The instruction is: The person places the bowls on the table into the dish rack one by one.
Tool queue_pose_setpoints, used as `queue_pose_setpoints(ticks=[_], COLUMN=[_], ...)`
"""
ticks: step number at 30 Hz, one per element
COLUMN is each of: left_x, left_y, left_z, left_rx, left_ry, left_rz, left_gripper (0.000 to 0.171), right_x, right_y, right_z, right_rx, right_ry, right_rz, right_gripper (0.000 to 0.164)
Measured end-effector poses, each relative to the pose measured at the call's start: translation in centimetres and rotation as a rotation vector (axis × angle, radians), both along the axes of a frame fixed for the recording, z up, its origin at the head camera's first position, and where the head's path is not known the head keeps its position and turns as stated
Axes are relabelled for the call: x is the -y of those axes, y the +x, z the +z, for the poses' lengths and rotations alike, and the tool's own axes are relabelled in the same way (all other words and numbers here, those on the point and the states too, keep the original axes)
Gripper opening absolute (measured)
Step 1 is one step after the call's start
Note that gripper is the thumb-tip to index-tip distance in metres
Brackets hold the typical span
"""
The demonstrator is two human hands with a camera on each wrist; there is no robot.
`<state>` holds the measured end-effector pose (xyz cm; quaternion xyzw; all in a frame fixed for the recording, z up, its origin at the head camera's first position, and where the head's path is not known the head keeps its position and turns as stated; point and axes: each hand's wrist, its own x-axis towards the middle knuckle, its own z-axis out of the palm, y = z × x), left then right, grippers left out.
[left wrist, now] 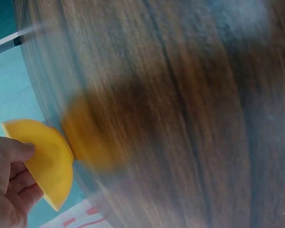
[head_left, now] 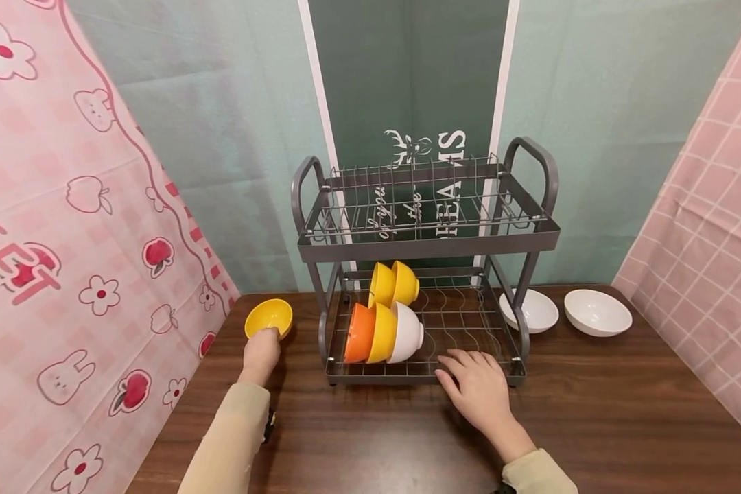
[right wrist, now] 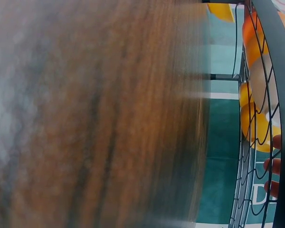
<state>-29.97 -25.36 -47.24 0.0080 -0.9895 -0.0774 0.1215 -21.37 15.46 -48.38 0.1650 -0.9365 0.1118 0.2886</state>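
Observation:
My left hand [head_left: 262, 351] pinches the near rim of a yellow bowl [head_left: 270, 315] left of the rack. In the left wrist view the thumb lies on the outside of this bowl [left wrist: 52, 159], with its base at or close to the table. My right hand [head_left: 477, 391] rests at the front edge of the grey two-tier dish rack [head_left: 429, 248], fingers spread over the lower tier and holding nothing. On that tier an orange bowl [head_left: 359, 334], a yellow bowl [head_left: 381, 334] and a white bowl [head_left: 409, 334] stand on their sides, with two more yellow bowls [head_left: 405, 283] behind.
Two white bowls stand right of the rack: one [head_left: 537, 312] partly behind its post, the other [head_left: 597, 313] farther right. The rack's upper tier holds wire dividers. A patterned pink cloth [head_left: 99, 274] hangs at the left, and a green curtain [head_left: 253, 137] at the back of the wooden table [head_left: 358, 439].

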Motion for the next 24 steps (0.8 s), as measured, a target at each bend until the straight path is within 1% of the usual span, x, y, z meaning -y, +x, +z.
queue_pose_setpoints(ticks=[9,13,16,21,24], left_x=[0.1,0.2,0.2,0.0,0.0], left_y=[0.2,0.5,0.6,0.8,1.0], left_z=[0.2,0.4,0.6,1.0,1.2], left_rx=[-0.013,-0.038,-0.081,-0.184,-0.234], left_ry=[0.015,0.011,0.009,0.010,0.007], left_rz=[0.011,0.001,-0.013,-0.048,-0.060], left_gripper=[0.014,0.012,0.010,0.010,0.009], right_x=[0.0,0.0,0.0,0.1,0.1], right_y=[0.1,0.1,0.1,0.1,0.2], right_z=[0.2,0.3,0.4,0.5,0.5], right_rx=[0.015,0.023,0.023,0.027,0.037], right_ry=[0.000,0.003,0.001,-0.002,-0.003], right_rz=[-0.002,-0.005,-0.002,0.001,-0.002], right_gripper=[0.029,0.029,0.029,0.028,0.029])
